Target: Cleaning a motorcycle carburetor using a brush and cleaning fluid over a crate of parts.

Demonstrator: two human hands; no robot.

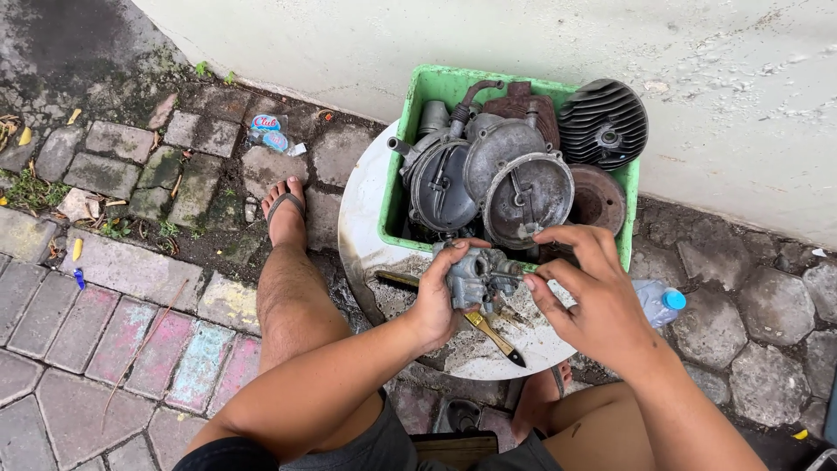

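Both hands worked a small grey carburettor [475, 277] over a round white surface [357, 227].

The left hand [436, 301] was closed around the carburettor's body; the right hand [584, 292], at its 3 o'clock, pinched a fitting on its side with fingertips. A yellow-handled brush [488, 331] lay beneath at 6 o'clock. At 12 o'clock sat a green crate [394, 183] of engine covers, with a plastic bottle [658, 301] at 3 o'clock on the paving.
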